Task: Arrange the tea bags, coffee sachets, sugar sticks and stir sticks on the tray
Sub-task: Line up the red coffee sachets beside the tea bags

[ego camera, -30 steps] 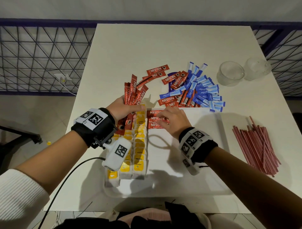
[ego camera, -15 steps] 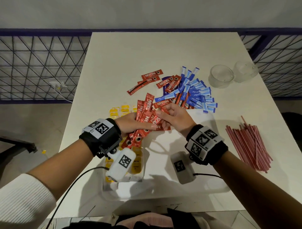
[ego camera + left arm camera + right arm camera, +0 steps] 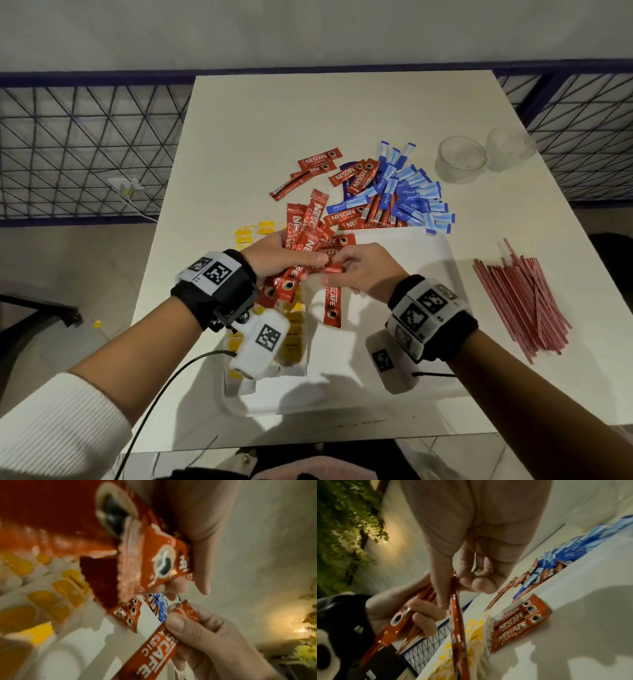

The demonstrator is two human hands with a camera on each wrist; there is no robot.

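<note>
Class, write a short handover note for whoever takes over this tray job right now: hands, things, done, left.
Left hand grips a bundle of coffee sachets. Right hand pinches a single sachet.
Done: tea bags lined up in the tray; three sachets lying there too.
Left: loose sachets, sugar sticks and stir sticks on the table.

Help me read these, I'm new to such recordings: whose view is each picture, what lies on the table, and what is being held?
No machine: a person wearing one head camera and one on each wrist. In the head view the left hand grips a bunch of coffee sachets; the right hand pinches one coffee sachet. On the white table lie loose coffee sachets mixed with blue sugar sticks, red stir sticks, two glass cups, and a white tray holding yellow tea bags. The wrist views show these grips close up.
</note>
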